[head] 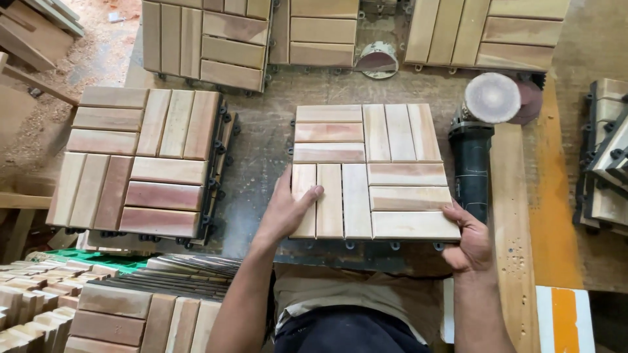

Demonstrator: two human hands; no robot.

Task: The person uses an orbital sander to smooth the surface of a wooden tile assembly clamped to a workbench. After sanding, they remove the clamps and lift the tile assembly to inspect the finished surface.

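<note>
Wooden slats in four blocks make up the square deck tile (373, 171) lying flat at the middle of the frame on the worn, dusty table (261, 137). Its slats run pale tan with a few pinkish ones, and black plastic tabs show along its near and left edges. The left hand (286, 212) rests on the tile's lower left corner, fingers wrapped round the left edge and the thumb laid flat on top of the nearest slats. The right hand (468, 243) grips the lower right corner, fingers curled beneath and the thumb pressed on the top edge.

Just right of the tile lies a black angle grinder (472, 167), its round sanding disc (491, 97) turned up, pinkish brown with dust. At the left of the frame a stack of similar tiles (137, 163) sits with its black grid bases showing at the right side, well apart from the held tile. More tiles (261, 36) lie along the upper edge of the frame, with a roll of tape (376, 60) between two of them. Another pile of tiles (140, 314) fills the lower left corner, and further pieces lean at the right edge (605, 157). Sawdust covers the floor (91, 39) in the upper left.
</note>
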